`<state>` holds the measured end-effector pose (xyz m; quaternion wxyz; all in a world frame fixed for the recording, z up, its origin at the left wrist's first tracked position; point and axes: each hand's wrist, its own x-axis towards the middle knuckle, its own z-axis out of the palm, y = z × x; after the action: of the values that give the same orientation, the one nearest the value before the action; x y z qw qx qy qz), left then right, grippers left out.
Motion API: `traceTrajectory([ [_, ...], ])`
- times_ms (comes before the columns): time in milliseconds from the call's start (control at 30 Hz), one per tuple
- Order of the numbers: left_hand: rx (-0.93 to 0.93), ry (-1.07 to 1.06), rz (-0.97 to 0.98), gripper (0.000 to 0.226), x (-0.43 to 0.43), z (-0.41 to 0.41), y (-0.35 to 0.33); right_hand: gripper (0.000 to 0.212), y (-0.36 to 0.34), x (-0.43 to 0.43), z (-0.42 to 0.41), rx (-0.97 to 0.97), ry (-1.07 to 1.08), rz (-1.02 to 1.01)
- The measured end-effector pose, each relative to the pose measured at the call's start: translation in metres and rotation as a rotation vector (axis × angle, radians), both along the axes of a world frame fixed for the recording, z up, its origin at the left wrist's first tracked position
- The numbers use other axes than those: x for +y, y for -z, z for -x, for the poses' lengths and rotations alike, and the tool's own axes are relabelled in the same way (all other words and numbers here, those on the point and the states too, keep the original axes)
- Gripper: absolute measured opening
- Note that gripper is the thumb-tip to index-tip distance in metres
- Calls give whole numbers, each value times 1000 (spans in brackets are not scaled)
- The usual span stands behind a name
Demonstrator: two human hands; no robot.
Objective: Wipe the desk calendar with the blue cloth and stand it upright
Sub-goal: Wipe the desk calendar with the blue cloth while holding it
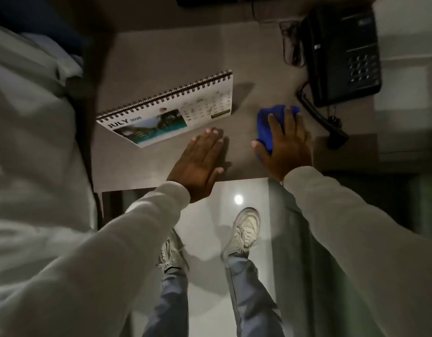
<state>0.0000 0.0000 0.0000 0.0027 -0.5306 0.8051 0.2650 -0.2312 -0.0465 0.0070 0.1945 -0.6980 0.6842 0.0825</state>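
Left hand [200,159] flat, empty, calendar [168,110] standing just beyond fingertips. Right hand [283,142] spread, pressing cloth [266,125], calendar well left.

left hand [200,160] flat, right hand [284,142] seemingly pressing

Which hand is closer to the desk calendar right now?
Left. The left hand lies flat on the desk just below the desk calendar, fingertips almost at its edge. The right hand presses the blue cloth farther right.

calendar [171,110] left of cloth [270,127], phone [341,57] behind cloth
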Motion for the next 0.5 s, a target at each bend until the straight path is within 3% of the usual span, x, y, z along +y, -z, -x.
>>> traceTrajectory([
  [267,-211,92,119,69,2,1,47,73,30,10,-12,20,98,167],
  [500,-185,91,81,75,1,1,35,51,26,13,-14,2,82,255],
])
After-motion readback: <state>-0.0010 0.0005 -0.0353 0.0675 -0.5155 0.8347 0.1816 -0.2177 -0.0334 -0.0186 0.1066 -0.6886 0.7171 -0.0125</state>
